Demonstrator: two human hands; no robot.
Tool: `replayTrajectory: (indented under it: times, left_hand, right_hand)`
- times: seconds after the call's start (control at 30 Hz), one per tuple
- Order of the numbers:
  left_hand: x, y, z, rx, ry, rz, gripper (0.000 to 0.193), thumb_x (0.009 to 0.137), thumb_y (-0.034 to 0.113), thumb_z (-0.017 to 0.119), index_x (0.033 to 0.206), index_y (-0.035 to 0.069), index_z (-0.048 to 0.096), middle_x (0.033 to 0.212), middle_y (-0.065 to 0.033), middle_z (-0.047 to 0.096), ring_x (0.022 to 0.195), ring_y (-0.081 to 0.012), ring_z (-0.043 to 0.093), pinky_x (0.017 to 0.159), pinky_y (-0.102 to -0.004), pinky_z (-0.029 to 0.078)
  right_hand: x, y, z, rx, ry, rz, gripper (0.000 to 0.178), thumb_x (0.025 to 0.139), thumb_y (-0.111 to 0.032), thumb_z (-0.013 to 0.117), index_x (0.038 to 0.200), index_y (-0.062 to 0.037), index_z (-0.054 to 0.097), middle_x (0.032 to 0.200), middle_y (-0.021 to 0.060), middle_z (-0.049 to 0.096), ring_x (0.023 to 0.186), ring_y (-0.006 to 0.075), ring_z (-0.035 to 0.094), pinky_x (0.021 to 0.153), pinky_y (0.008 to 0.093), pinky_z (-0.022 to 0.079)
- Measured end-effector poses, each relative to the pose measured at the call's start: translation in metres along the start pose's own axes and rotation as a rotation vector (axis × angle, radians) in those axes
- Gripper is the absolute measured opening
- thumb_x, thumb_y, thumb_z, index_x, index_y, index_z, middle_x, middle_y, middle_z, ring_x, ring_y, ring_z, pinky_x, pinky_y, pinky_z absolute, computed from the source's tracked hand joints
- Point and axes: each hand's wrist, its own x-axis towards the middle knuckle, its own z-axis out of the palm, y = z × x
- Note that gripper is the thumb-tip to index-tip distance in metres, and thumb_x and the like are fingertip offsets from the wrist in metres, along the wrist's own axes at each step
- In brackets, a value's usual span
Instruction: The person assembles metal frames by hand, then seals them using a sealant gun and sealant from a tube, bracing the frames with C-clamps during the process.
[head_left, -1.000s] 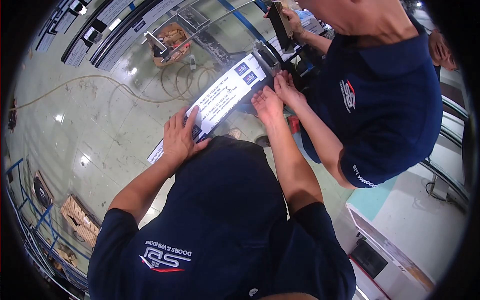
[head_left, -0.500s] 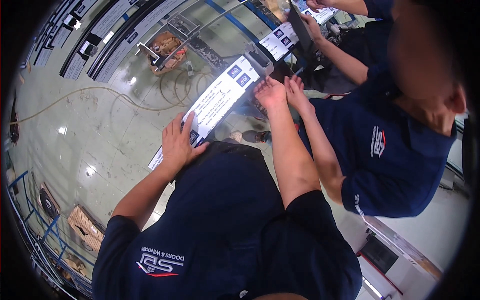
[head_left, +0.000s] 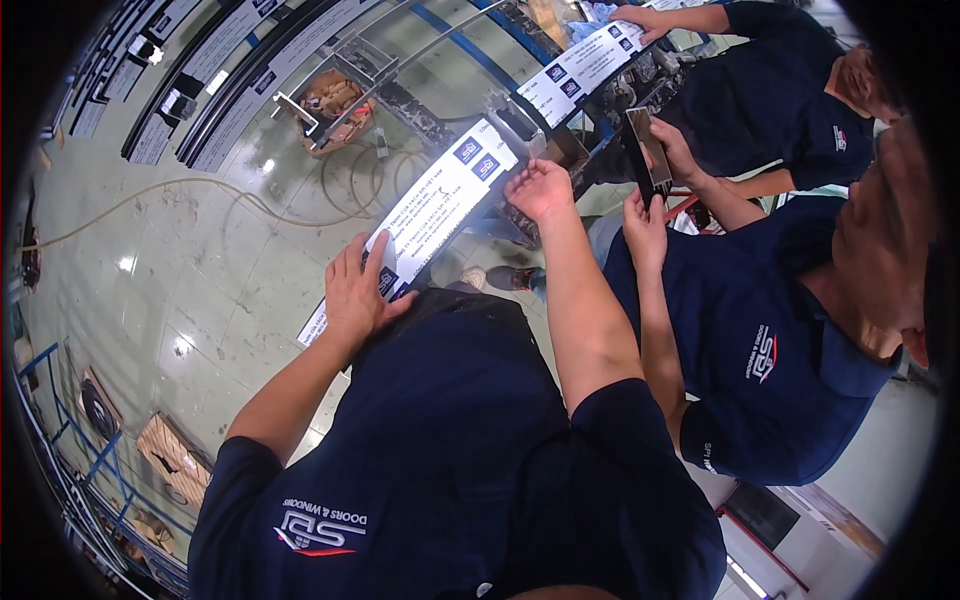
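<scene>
Head view: a bar (head_left: 428, 222) covered in white printed film lies aslant in front of the person's dark shirt (head_left: 440, 400), its near-left end low and its far end up and to the right, beside a dark metal block (head_left: 518, 128). The left hand (head_left: 357, 297) lies over the lower part of the bar, fingers a little apart on the film and thumb spread toward the edge nearest the body; I cannot tell whether it grips or only rests. The right hand (head_left: 541, 192) is at the bar's upper end, palm turned up, fingers loosely bent and closed on nothing that shows; whether the fingertips touch the edge cannot be told.

To the right, a co-worker has both hands on a dark part (head_left: 645, 145) with a shiny face. Farther up, another person's hand (head_left: 640, 20) is at the end of a second bar (head_left: 590, 65) in the same film. A shoe (head_left: 512, 279) shows on the floor below the right hand. On the tiled floor to the left are a hose (head_left: 170, 181), a box (head_left: 335, 146) of brown scraps, long dark bars (head_left: 262, 92), a blue frame (head_left: 100, 458) and a brown board (head_left: 160, 440)
</scene>
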Motion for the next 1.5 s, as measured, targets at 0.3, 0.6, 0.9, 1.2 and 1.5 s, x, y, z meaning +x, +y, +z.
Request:
replayTrajectory:
  times: [0.3,0.6,0.9,1.2,1.5]
  left_hand:
    - [-0.001,-0.004,0.008,-0.067,0.038,0.04,0.112,0.068,0.053,0.088,0.159,0.015,0.035,0.152,-0.0194,0.042,0.134,-0.0422,0.044,0.111,-0.0543,0.035]
    - [0.009,0.027,-0.005,-0.054,-0.039,-0.143,0.128,0.054,0.029,0.095,0.162,0.016,0.029,0.142,-0.0218,0.042,0.128,-0.0428,0.043,0.109,-0.0529,0.034]
    - [-0.002,0.025,0.001,-0.056,0.063,-0.087,0.134,0.053,0.026,0.097,0.165,0.023,0.023,0.139,-0.0208,0.041,0.12,-0.0409,0.044,0.102,-0.0533,0.034]
    - [-0.008,0.023,0.007,0.008,0.01,-0.126,0.137,0.05,0.031,0.099,0.165,0.022,0.025,0.145,-0.0187,0.04,0.125,-0.0422,0.044,0.105,-0.0544,0.033]
    - [-0.033,-0.055,-0.016,-0.317,-0.18,-0.497,0.08,0.089,0.068,0.064,0.146,0.013,0.054,0.129,-0.0242,0.066,0.121,-0.0399,0.063,0.105,-0.0519,0.045]
  right_hand:
    - [0.008,-0.006,-0.028,-0.024,-0.136,0.04,0.013,0.092,-0.017,0.06,0.083,-0.0091,0.057,0.079,0.0054,0.053,0.078,0.024,0.051,0.079,0.042,0.047]
    - [-0.013,0.019,-0.006,-0.311,-0.007,-0.206,0.016,0.097,-0.023,0.064,0.107,-0.0108,0.062,0.102,0.0063,0.065,0.089,0.0221,0.061,0.078,0.0405,0.05]
    - [-0.01,0.006,0.0,-0.664,-0.173,-0.064,0.029,0.091,-0.027,0.081,0.116,-0.0152,0.07,0.112,-0.0007,0.069,0.106,0.0166,0.058,0.087,0.0411,0.043]
    - [-0.013,-0.001,0.023,-0.819,0.007,0.007,0.036,0.088,-0.033,0.084,0.116,-0.0171,0.069,0.111,-0.0022,0.07,0.107,0.0178,0.059,0.088,0.0429,0.045]
    - [-0.088,0.105,-0.005,-0.896,-0.044,-0.025,0.071,0.088,-0.02,0.085,0.143,0.0015,0.045,0.134,0.014,0.062,0.115,0.0268,0.063,0.099,0.0399,0.05]
